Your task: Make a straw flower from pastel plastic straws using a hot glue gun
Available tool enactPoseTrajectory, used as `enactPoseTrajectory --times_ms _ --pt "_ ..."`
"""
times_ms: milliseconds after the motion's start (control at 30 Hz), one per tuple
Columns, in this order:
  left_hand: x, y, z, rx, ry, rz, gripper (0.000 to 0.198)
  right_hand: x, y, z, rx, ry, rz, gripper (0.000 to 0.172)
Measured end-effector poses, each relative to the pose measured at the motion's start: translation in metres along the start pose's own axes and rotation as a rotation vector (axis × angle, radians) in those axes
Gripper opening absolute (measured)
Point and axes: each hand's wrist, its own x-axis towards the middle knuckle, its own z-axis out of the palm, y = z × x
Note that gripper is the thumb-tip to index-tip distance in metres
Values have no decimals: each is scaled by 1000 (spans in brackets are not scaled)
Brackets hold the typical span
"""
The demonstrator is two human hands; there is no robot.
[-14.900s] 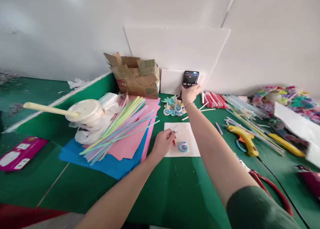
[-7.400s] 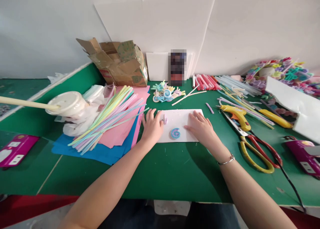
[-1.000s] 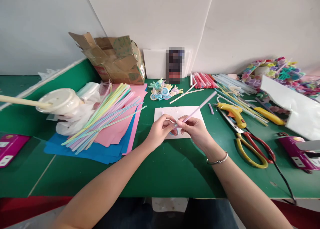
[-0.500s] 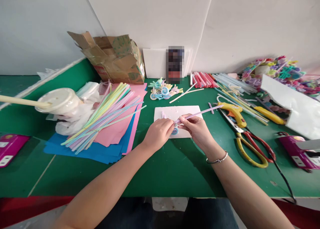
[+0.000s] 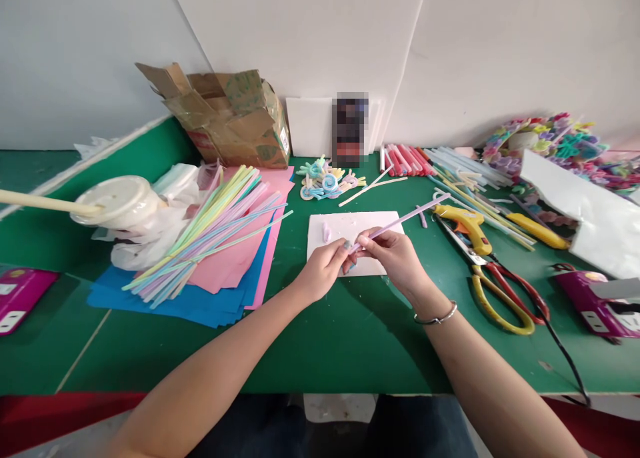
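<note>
One lilac stem (image 5: 417, 211) is in my grip, above the white board (image 5: 343, 229). My right hand (image 5: 393, 257) is closed on it, thumb pressed against forefinger, the other fingers curled in below. From that pinch the stem slants up and to the right, its free end showing near the nozzle of the yellow glue gun (image 5: 467, 226). My left hand (image 5: 323, 268) is clamped on the stem's near end, thumb and fingers drawn together; the very tip is hidden between them, so I cannot tell how it lies. My two hands are almost touching, fingertips facing each other. Under them a little of something blue (image 5: 351, 266) shows, mostly covered by my fingers. A small lilac piece (image 5: 327, 231) lies on the board, just past my left hand. On the counter (image 5: 370, 351), a short lilac length (image 5: 423, 218) sits between the board and the glue gun, and the scissors (image 5: 479, 260) lie to the right of my right hand. A thin bracelet (image 5: 437, 317) circles my right wrist.
</note>
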Motion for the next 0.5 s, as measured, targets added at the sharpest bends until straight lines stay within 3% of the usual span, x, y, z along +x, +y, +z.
enactPoseTrajectory --times_ms 233,500 --pt "0 -2 2 -79 -64 -84 40 0 -1 0 -63 -27 -4 32" --pt "-1 4 -1 12 -54 -33 38 -2 -5 -1 -81 -65 -29 31"
